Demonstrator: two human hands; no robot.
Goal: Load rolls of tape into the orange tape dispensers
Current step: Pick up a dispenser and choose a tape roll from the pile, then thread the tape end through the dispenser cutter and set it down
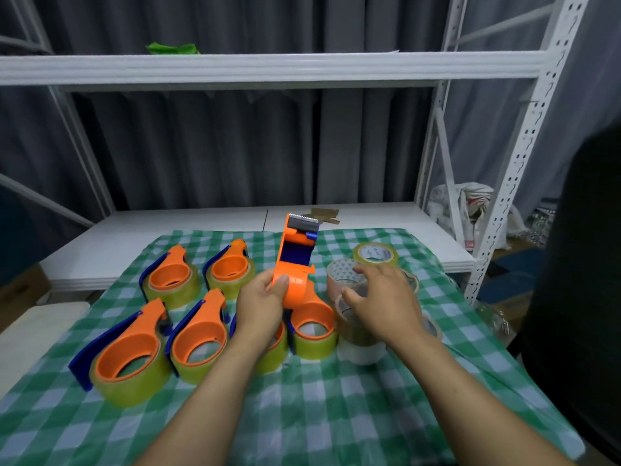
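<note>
Green checked cloth (336, 415) over white table (168, 237) — grey curtain (201, 146) behind metal rack (268, 67).

empty dispenser (295, 260): upright, raised | 6 loaded dispensers (141, 338) | tape rolls (334, 287): stacked

left hand (260, 302) grips an empty orange dispenser (295, 260) upright. right hand (383, 297) touches a clear tape roll (342, 274) beside it

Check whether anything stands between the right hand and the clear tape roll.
Nothing visible does: the right hand holds the clear tape roll at its rim. The orange dispenser in the left hand is beside it.
</note>
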